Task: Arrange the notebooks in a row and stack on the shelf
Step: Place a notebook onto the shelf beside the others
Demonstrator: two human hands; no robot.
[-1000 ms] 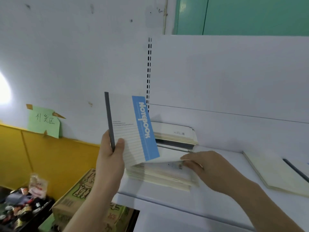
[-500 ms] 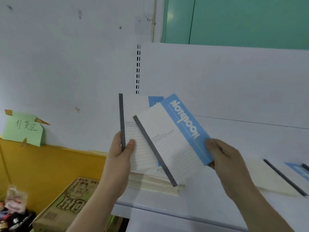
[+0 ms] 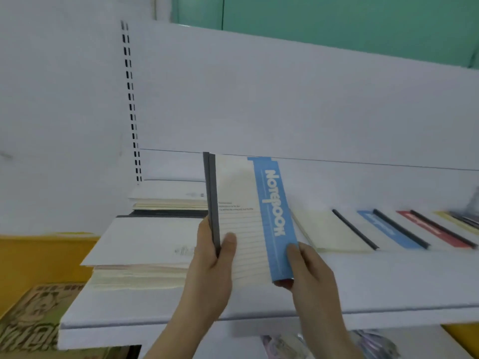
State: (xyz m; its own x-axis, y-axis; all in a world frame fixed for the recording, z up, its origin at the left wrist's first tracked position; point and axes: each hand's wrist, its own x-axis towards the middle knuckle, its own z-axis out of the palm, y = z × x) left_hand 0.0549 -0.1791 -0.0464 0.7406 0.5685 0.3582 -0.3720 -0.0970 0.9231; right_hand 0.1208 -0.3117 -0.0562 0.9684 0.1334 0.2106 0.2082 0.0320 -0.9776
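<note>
With both hands' grip closed on the upright blue-banded notebooks (image 3: 248, 218), left hand (image 3: 210, 265) at the spine, right hand (image 3: 308, 268) at five o'clock, we judge squaring underway; next, laying them onto the shelf (image 3: 363, 286) row at three o'clock.

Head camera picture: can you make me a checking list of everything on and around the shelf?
Surface: white shelf, notebooks lying on it.
Job's things: two blue-banded notebooks held upright together; a stack of notebooks at the shelf's left end, white cover on top; a row of notebooks lying overlapped to the right, with blue, red and yellow bands.
Clutter: nothing seen on the shelf.
Hands: left hand grips the dark spine edge; right hand pinches the lower blue corner.
Cables: nothing seen.
Surroundings: cardboard box below left; yellow wall panel; green wall above; blurred packets under the shelf.
</note>
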